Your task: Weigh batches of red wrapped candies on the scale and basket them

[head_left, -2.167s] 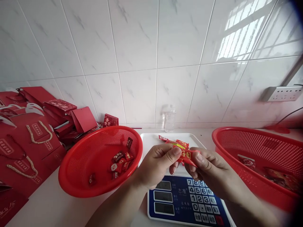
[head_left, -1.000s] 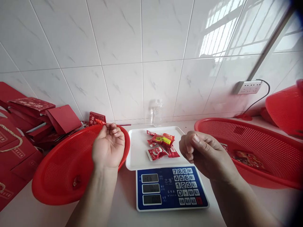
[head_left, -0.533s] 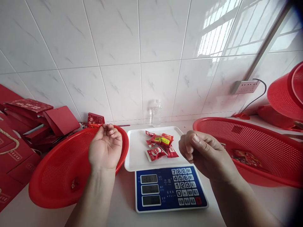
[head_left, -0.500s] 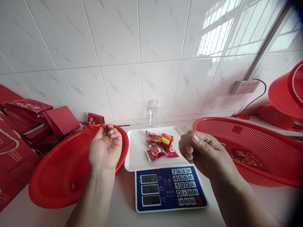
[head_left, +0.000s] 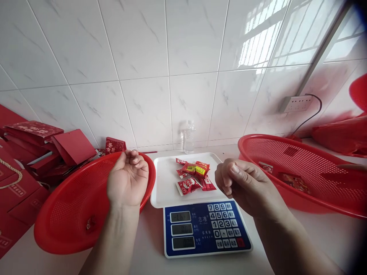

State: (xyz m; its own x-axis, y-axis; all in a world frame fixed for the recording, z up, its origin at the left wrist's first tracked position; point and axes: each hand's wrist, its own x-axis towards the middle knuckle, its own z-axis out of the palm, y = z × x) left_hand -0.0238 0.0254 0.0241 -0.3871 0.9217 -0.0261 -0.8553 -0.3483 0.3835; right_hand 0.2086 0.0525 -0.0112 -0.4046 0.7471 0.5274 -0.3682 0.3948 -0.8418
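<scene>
My left hand is raised palm up over the right rim of the left red basket. Its fingers are loosely curled and apart, and the palm is bare. My right hand hovers beside the right edge of the white weighing tray, thumb against bent fingers; whatever may be inside is hidden. Several red snack packets lie in a small heap on the tray, one with a yellow label. In front is the scale's blue keypad panel, its displays lit faintly.
Right of my right hand stands another red basket with a few packets inside. A clear bottle stands behind the tray by the tiled wall. Red gift boxes are piled at left. A power socket with a black cable is at right.
The right basket has shifted and tilted slightly. The raised red basket at upper right has moved mostly out of view. A red bit beside my left fingertips is gone. My hands have barely moved.
</scene>
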